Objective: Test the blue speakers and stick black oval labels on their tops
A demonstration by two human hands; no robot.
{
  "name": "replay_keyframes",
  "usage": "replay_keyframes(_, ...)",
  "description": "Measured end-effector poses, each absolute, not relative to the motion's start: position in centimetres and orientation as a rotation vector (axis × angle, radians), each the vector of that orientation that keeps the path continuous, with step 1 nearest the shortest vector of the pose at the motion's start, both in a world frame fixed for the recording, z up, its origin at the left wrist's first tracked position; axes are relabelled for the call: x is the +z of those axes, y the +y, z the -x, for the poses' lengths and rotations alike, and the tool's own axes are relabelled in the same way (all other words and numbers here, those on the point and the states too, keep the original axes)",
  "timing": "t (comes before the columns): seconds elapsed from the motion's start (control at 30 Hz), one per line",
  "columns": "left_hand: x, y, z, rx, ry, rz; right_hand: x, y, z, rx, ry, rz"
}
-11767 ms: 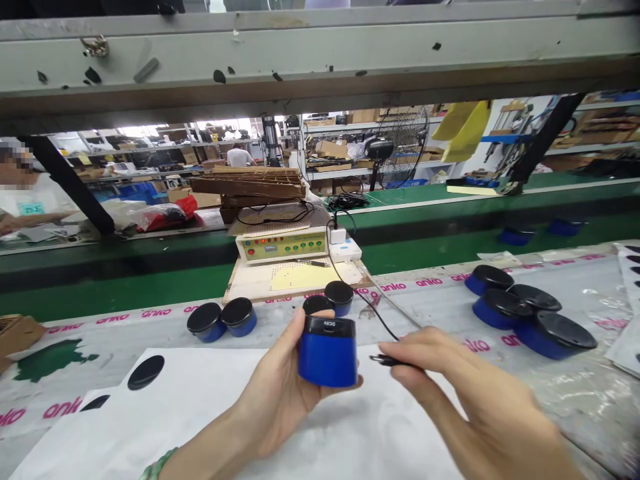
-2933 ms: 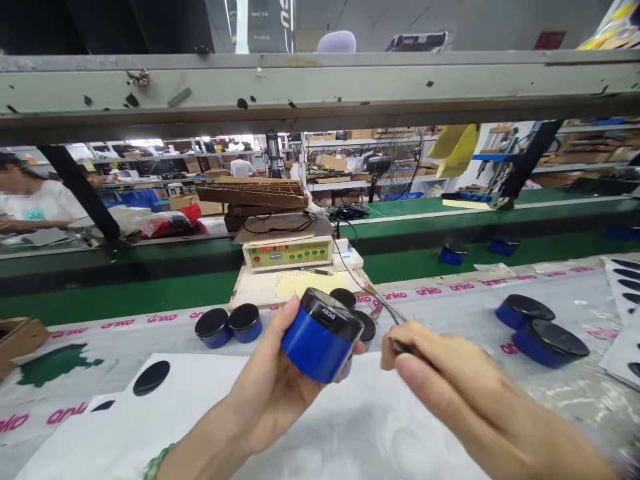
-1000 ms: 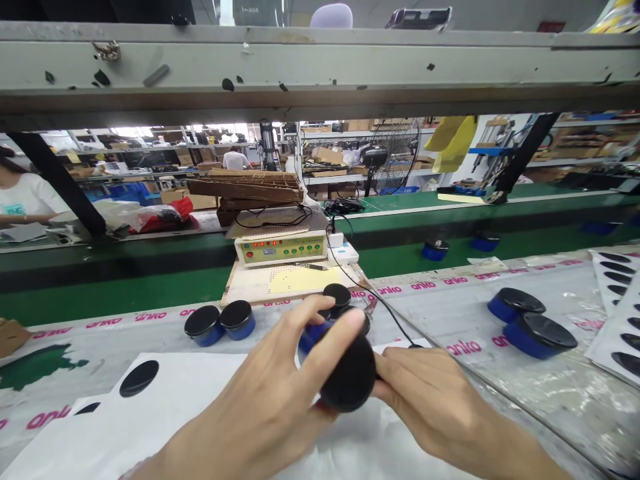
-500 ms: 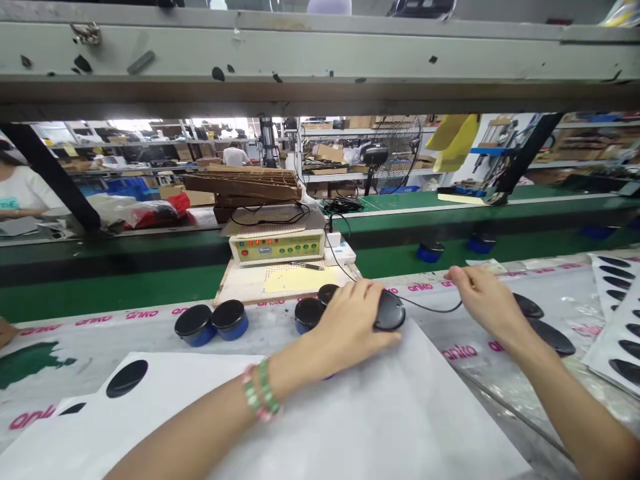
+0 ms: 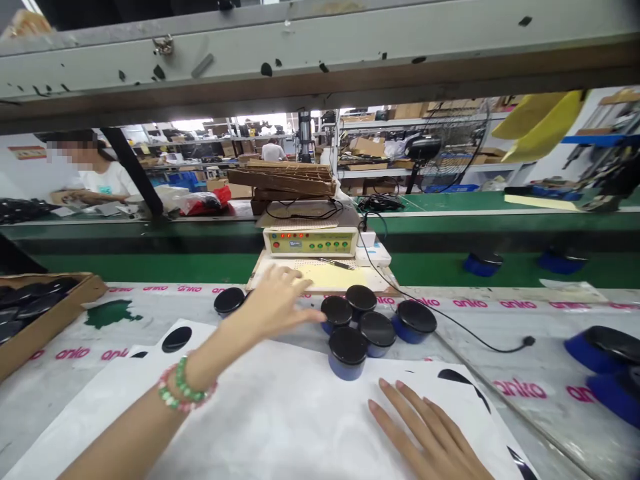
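Note:
My left hand, with a beaded bracelet on its wrist, reaches over the table with fingers spread. It partly hides a round piece beside a black-topped round piece on the left. Right of its thumb stands a cluster of several round pieces with black tops and blue sides, among them a front one at the edge of the white sheet and a right-hand one. My right hand lies open on the sheet, fingers apart, holding nothing.
A control box with lit red digits stands behind, a pen before it. A black cable crosses the right side. A cardboard box of black pieces sits left. Blue pieces rest on the green belt. A co-worker sits far left.
My left hand has let go of a round black-topped piece and moved left, opening. My right hand has come down from the cable area onto the sheet and opened. The view has turned left.

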State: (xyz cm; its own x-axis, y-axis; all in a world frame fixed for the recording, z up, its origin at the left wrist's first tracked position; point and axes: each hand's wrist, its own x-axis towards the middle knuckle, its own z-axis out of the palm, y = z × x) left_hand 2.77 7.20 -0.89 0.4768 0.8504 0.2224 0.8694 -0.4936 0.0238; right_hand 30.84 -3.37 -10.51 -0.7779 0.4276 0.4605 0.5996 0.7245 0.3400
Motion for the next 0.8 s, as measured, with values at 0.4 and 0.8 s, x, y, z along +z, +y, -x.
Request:
replay_keyframes(0.4, -5.6, 7.6, 8.4, -0.087, -1.807, 2.277, -9.1, -1.3, -33.6, -0.462, -2.629, 0.925)
replay_keyframes(0.8, -2.7, 4.9, 0.9, -0.436, -1.688, 2.547, -8.2, 3.5, -24.5, -0.404, -2.634, 0.935)
